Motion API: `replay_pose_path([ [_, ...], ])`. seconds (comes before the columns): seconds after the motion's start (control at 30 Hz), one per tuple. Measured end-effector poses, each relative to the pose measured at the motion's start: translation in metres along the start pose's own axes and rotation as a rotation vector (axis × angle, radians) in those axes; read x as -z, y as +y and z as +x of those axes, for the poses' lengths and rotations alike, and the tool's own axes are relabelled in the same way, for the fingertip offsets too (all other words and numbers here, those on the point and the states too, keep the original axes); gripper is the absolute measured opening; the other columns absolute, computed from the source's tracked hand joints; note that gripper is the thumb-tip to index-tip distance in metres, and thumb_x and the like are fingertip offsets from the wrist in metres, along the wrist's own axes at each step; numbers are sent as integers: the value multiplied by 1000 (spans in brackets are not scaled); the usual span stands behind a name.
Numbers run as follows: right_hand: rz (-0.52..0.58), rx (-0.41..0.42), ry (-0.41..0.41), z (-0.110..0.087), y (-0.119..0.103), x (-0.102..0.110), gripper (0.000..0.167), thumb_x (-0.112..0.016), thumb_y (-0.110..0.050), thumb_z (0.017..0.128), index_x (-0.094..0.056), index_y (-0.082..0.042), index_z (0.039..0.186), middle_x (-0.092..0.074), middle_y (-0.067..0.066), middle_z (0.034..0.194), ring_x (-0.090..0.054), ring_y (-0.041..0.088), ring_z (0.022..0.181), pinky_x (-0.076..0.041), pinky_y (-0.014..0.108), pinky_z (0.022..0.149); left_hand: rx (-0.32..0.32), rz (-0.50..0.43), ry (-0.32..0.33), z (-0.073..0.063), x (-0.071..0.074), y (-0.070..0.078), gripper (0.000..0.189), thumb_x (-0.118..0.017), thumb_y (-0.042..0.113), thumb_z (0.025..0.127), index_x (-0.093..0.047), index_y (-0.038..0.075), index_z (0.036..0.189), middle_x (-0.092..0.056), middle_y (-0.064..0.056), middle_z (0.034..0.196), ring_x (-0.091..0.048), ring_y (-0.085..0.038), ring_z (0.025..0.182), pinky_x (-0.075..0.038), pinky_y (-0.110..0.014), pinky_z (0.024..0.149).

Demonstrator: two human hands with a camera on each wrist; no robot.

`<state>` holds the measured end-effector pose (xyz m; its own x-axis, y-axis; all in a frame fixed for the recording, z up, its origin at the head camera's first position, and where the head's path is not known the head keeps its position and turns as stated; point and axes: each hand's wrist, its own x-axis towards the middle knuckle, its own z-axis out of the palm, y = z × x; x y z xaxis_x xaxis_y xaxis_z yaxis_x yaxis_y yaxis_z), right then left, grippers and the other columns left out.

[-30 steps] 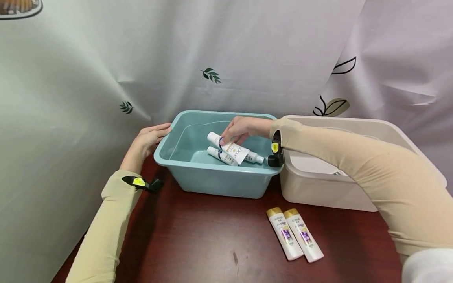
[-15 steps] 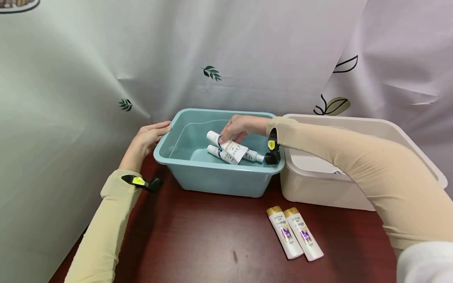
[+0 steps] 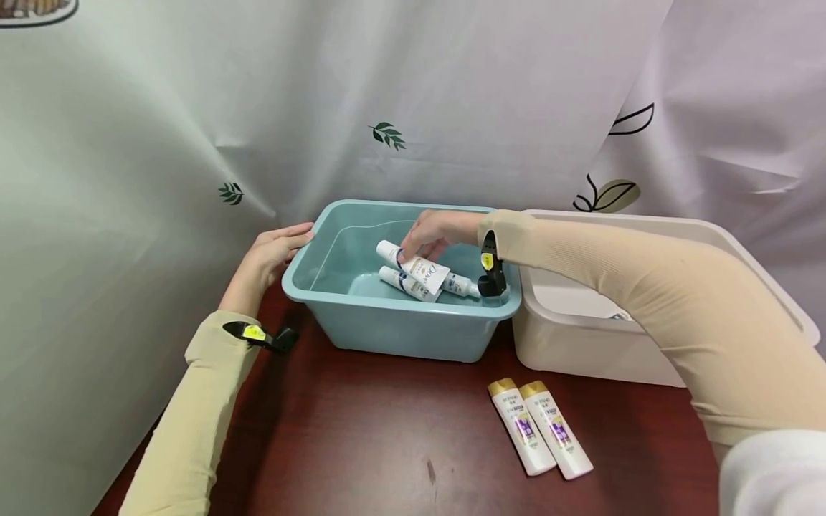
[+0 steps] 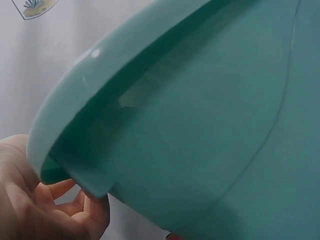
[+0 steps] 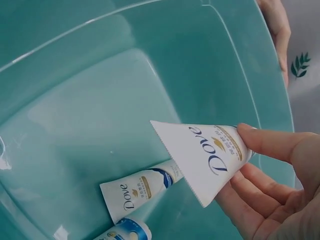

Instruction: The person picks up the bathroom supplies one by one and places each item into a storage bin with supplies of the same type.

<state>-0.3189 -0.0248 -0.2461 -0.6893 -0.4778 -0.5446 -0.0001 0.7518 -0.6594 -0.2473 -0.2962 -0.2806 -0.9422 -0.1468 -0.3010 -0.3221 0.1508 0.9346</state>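
My right hand [image 3: 431, 235] pinches a white Dove squeeze tube [image 3: 424, 273] between thumb and fingers, inside the blue plastic basin [image 3: 400, 334]. In the right wrist view its flat crimped end points away from the hand. Below it, on the basin floor, lie a second Dove tube [image 5: 131, 196] and a white tube with a blue label [image 5: 131, 232], cut off by the frame edge. At the basin's left end my left hand [image 3: 272, 252] grips the rim, its fingers curled under the lip in the left wrist view.
A beige bin [image 3: 587, 350] stands against the basin's right side, partly covered by my right arm. Two white bottles with gold caps, one left [image 3: 521, 430] and one right [image 3: 558, 432], lie on the dark red table [image 3: 361, 430]. A patterned cloth [image 3: 452, 107] hangs behind.
My right wrist has shifted slightly left over the basin, with the tube staying nearly in place. My left hand keeps its grip on the rim, and the bottles have not moved.
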Motion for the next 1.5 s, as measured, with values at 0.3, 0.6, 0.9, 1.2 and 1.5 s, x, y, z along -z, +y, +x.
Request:
replay_pose_path([
  [0.3,-15,-17,-15,7,0,-5,45,-71,-14,86,-60,-6,129,-63,12,126,-63,26,112,-54,32,88,4,-19,-2,0,0,-2,59,-64,32,92,-42,20,146,-56,9,115,-61,2,78,-51,-16,68],
  [0.6,-28,-30,-12,13,2,-7,45,-72,-13,86,-60,-5,128,-63,13,126,-63,26,110,-55,33,87,-1,-5,-8,1,0,-3,60,-63,33,93,-41,21,147,-55,5,124,-61,3,79,-52,-16,69],
  [0.9,-18,-51,-1,20,2,-8,45,-72,-12,85,-60,-6,129,-63,12,126,-62,26,112,-54,34,90,4,-8,-3,1,0,-1,60,-64,33,92,-42,21,146,-57,8,116,-62,2,78,-52,-17,68],
  [1.2,-19,-46,8,24,2,-8,45,-72,-11,85,-60,-7,129,-63,12,127,-63,25,107,-54,32,87,-25,-32,-29,0,0,0,60,-63,30,93,-40,18,147,-59,18,92,-63,2,77,-51,-17,67],
  [1.5,9,-48,0,31,2,-9,45,-72,-9,86,-59,-7,129,-63,13,126,-63,28,112,-55,34,87,-22,-21,-33,1,1,-1,60,-63,31,93,-40,20,147,-59,18,93,-62,3,77,-51,-17,68],
])
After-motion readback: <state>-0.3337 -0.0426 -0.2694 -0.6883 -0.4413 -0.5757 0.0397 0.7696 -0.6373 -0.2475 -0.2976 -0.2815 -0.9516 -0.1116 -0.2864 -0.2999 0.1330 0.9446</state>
